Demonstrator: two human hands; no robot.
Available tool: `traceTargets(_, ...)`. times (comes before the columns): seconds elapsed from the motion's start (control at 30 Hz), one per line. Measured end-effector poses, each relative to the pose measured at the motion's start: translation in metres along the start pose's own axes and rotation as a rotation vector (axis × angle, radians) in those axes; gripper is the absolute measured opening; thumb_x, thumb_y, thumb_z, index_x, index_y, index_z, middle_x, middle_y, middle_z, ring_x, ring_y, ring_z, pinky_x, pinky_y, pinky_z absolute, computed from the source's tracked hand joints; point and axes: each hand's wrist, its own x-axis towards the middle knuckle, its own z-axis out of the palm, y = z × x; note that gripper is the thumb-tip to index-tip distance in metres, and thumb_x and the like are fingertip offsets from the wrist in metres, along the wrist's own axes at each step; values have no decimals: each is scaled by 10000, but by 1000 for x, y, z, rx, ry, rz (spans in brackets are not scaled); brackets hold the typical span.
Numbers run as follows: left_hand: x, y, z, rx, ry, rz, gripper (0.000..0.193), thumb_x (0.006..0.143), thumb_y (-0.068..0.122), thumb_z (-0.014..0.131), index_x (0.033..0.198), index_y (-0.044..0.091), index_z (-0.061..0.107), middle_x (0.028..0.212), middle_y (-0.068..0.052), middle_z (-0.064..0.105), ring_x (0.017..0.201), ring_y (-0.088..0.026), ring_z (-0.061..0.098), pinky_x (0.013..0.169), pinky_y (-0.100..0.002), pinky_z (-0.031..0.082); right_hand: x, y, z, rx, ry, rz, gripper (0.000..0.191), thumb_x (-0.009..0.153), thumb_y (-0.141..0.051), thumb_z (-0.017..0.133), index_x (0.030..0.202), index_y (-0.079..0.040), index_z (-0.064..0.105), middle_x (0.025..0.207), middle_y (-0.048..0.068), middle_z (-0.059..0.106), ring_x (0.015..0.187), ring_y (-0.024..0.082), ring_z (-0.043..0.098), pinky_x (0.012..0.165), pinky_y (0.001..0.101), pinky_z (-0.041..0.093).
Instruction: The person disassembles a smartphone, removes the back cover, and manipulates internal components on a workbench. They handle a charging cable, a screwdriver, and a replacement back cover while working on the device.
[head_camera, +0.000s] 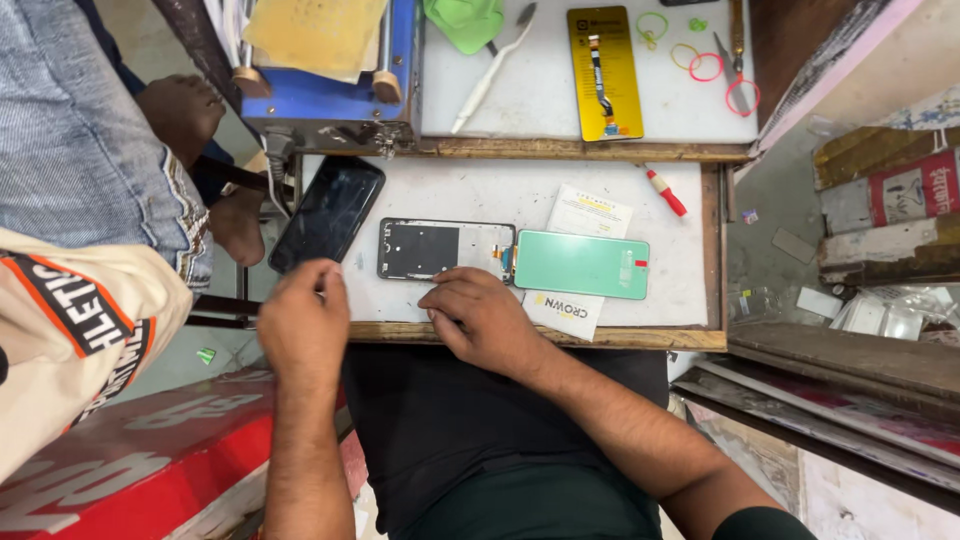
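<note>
The left hand (303, 325) rests with curled fingers on the near-left corner of the white wooden-edged work tray (690, 240), just beside the black glossy phone screen panel (327, 213); it holds nothing that I can see. The right hand (480, 318) lies on the tray, fingertips touching the near edge of the open dark phone frame (445, 248), not closed around it. A mint-green rectangular phone back cover (581, 264) lies touching the frame's right end. Two white paper packets (590, 212) lie under the cover. A yellow rectangular package (604, 72) lies on the far shelf.
</note>
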Motion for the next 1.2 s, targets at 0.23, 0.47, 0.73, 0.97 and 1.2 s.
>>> traceTargets(0.23,-9,12,44,181,-60,-60,192,947,266,728,1028,93,746,933,-85,724,761,-330,717,640,-443,568,4,-3,-3,-4,-17,25,144,891,-77,702,1030,-70,739,1024,71,760,1175,283,669,999,405,529)
traceTargets(0.47,-11,16,41,135,-25,-37,210,929,205,728,1092,73,722,980,-105,713,801,-325,722,655,-443,578,0,-3,-1,14,2,45,153,890,-85,703,1037,-75,744,1039,77,762,1171,284,671,999,406,532)
traceTargets(0.73,-8,12,38,119,-157,-112,133,968,202,708,1007,75,710,953,-93,721,787,-292,725,657,-423,582,0,-2,0,30,-31,60,135,907,-86,701,1034,-75,747,1021,65,769,1177,267,676,1002,397,541)
traceTargets(0.97,-25,9,44,-245,50,0,82,948,58,741,1021,35,711,940,-85,727,788,-221,740,668,-328,589,-3,-3,1,27,-23,67,134,905,-81,700,1030,-75,750,1022,69,766,1169,269,680,1012,406,536)
traceTargets(1.2,-26,13,53,-281,188,79,95,920,25,769,1009,24,736,967,-93,725,808,-215,737,683,-307,600,-2,-3,0,17,-18,64,158,889,-84,706,1040,-89,752,1043,65,766,1181,270,673,1014,398,533)
